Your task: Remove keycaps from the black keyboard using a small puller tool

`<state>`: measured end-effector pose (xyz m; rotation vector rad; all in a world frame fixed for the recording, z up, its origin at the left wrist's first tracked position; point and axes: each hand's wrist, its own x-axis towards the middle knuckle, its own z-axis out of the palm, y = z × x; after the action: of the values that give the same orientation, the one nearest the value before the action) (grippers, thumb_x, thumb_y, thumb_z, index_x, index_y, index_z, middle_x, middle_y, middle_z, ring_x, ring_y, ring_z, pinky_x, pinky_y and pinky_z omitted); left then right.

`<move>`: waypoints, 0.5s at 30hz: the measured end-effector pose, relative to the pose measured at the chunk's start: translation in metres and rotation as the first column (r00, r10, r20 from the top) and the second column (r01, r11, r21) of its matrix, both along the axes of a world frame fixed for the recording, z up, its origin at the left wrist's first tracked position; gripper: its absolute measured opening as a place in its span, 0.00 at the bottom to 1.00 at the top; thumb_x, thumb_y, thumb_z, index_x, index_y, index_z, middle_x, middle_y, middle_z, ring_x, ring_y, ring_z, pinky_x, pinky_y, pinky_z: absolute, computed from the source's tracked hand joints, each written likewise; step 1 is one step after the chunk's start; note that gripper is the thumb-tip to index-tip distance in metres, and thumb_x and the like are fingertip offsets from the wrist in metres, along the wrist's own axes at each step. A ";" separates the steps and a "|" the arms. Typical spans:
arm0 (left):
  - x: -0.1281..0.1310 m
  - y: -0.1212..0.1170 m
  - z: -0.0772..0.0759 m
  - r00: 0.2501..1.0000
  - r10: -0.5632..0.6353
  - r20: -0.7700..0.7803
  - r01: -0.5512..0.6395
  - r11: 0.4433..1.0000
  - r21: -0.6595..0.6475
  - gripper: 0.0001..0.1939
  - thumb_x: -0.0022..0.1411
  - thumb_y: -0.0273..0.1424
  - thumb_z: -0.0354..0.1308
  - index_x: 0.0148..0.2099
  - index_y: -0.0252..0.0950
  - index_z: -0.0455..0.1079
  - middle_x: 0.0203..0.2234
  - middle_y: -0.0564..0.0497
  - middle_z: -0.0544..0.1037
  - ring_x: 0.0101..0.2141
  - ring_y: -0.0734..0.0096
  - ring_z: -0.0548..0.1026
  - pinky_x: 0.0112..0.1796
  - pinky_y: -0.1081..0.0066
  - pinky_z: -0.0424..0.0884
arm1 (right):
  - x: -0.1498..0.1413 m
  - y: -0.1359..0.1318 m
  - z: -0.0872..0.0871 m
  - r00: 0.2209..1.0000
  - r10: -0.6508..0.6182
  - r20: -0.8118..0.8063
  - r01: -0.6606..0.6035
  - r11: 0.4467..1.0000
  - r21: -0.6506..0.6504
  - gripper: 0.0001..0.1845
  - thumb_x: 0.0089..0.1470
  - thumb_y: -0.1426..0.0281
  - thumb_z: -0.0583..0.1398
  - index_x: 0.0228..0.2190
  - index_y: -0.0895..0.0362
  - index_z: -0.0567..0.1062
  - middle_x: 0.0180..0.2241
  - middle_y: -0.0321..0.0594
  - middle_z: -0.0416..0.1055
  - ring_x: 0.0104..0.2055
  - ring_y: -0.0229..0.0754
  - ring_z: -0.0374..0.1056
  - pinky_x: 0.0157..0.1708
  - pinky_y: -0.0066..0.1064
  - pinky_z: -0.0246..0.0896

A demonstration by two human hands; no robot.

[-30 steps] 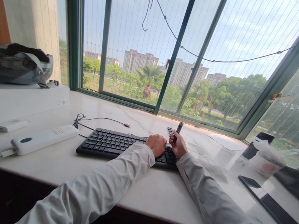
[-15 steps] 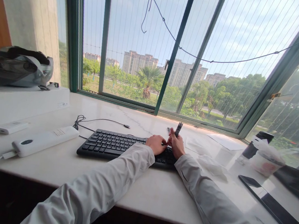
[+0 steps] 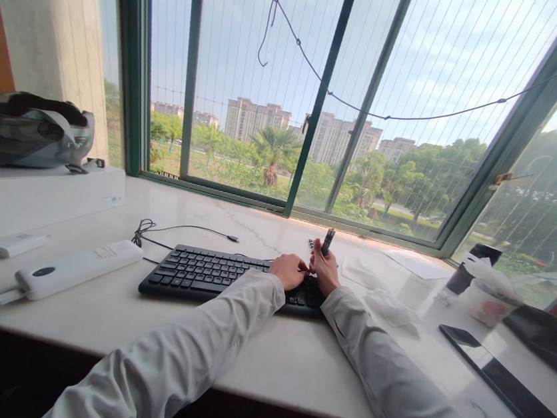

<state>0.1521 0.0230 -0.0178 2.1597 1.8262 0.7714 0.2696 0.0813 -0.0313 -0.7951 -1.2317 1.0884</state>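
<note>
A black keyboard (image 3: 200, 274) lies on the pale stone counter, its right part covered by my hands. My right hand (image 3: 326, 273) is closed around a small dark stick-like tool (image 3: 328, 240), whose upper end sticks out above the fist; its lower end is hidden. My left hand (image 3: 288, 271) rests over the keys with fingers curled together, its fingertips right beside my right hand. Whatever they pinch, if anything, cannot be made out. Just behind my right hand, some small dark pieces (image 3: 310, 243) lie on the counter.
A black cable (image 3: 190, 227) lies behind the keyboard. To the left are a white power bank (image 3: 80, 268), a small white device (image 3: 13, 244) and a white box (image 3: 58, 196). Crumpled plastic (image 3: 392, 309), a phone (image 3: 501, 375) and a bagged cup (image 3: 488, 301) are at right.
The whole view has shifted slightly, with the counter things appearing a little further left. Both hands stay together over the keyboard, and the right one still grips the dark tool.
</note>
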 end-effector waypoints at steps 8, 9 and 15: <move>0.000 0.001 -0.002 1.000 0.004 -0.016 -0.004 1.000 0.012 0.15 0.58 0.40 0.56 0.45 0.47 0.78 0.42 0.48 0.80 0.46 0.59 0.76 0.47 0.66 0.70 | 0.004 0.000 0.002 0.984 0.175 0.041 -0.176 0.984 0.010 0.29 0.43 0.42 0.62 0.22 0.54 0.61 0.12 0.25 0.50 0.13 0.29 0.46 0.11 0.23 0.43; 0.000 0.001 -0.002 1.000 0.002 -0.014 -0.002 1.000 0.013 0.15 0.57 0.40 0.56 0.45 0.47 0.78 0.41 0.48 0.80 0.46 0.59 0.76 0.47 0.66 0.70 | 0.005 -0.001 0.002 0.980 0.194 0.045 -0.194 0.981 0.013 0.29 0.43 0.42 0.62 0.22 0.55 0.61 0.13 0.25 0.49 0.13 0.29 0.46 0.11 0.23 0.42; -0.001 0.001 0.001 1.000 -0.008 -0.002 0.008 1.000 -0.001 0.14 0.57 0.39 0.57 0.44 0.47 0.79 0.40 0.49 0.81 0.45 0.59 0.76 0.47 0.66 0.70 | 0.002 -0.003 0.007 0.984 0.175 0.038 -0.175 0.985 -0.003 0.30 0.41 0.42 0.63 0.21 0.54 0.61 0.13 0.24 0.48 0.14 0.29 0.45 0.12 0.24 0.42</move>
<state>0.1515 0.0236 -0.0171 2.1669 1.8180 0.7669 0.2720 0.0779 -0.0247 -0.7201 -1.3542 1.2191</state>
